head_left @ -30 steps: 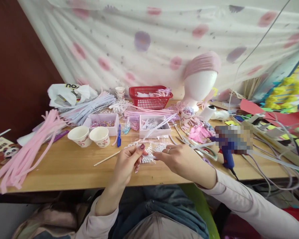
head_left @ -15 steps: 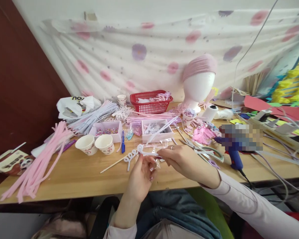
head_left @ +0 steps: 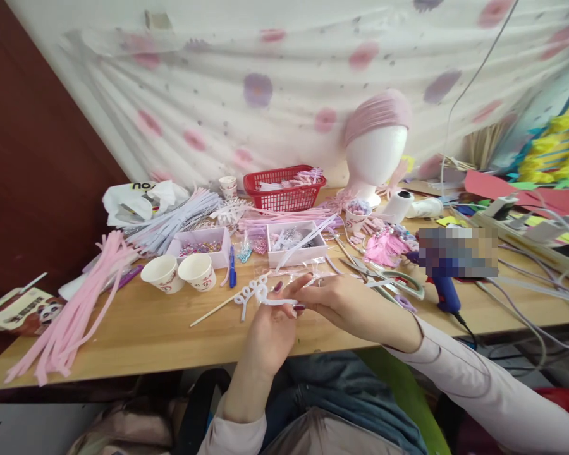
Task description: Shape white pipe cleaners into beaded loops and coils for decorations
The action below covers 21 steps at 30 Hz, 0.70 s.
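Note:
A white pipe cleaner [head_left: 262, 293], bent into several loops, lies along a thin wooden stick [head_left: 213, 314] above the table. My left hand [head_left: 271, 338] is closed on the pipe cleaner near its last loop, partly hidden by the fingers. My right hand [head_left: 344, 303] reaches in from the right, its fingertips pinching the straight free end. Just beyond my hands, a clear plastic bag [head_left: 303, 270] lies on the table. Scissors [head_left: 367, 268] rest close to my right wrist.
Two paper cups [head_left: 196, 273], a blue pen [head_left: 232, 268] and a bead box [head_left: 223, 243] stand left of centre. Pink pipe cleaners [head_left: 71, 303] spread at the left. Behind are a red basket [head_left: 284, 201] and a foam head [head_left: 377, 151]. A blue glue gun [head_left: 446, 292] with cords sits right.
My right fingers have shifted slightly left and down along the pipe cleaner, and its free end now bends closer to my left hand. My left fingers have straightened somewhat. The view has tilted slightly.

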{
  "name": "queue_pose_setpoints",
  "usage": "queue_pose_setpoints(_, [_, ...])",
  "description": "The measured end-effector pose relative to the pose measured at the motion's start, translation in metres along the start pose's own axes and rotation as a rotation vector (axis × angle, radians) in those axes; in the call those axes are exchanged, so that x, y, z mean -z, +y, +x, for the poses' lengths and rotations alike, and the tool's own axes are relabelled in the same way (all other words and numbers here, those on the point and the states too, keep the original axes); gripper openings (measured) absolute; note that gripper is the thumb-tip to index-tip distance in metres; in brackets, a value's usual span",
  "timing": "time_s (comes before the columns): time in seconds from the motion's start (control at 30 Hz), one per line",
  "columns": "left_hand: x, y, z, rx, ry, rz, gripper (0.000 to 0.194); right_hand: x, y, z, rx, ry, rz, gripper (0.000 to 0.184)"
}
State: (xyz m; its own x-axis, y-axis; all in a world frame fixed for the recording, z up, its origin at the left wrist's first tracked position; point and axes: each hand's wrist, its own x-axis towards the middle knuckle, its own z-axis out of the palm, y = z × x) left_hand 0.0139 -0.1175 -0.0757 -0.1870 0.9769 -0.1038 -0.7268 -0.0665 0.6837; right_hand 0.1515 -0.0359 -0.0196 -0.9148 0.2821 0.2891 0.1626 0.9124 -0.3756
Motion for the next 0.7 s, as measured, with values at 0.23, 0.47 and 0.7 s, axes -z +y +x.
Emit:
queue_pose_setpoints(0.23, [0.001,-0.004,-0.002,0.087,-0.007,-0.182,0.029,0.004,-0.010,0.002,-0.068,-0.087,0.012,0.016])
queue_pose_setpoints(0.47, [0.004,0.000,-0.001,0.045,-0.003,-0.188,0.032,0.005,-0.016,0.003,-0.091,-0.118,-0.017,0.015])
queue_pose_setpoints(0.7, [0.018,0.001,0.004,-0.159,0.029,-0.039,0.026,-0.009,-0.020,0.001,-0.086,-0.089,0.065,0.017])
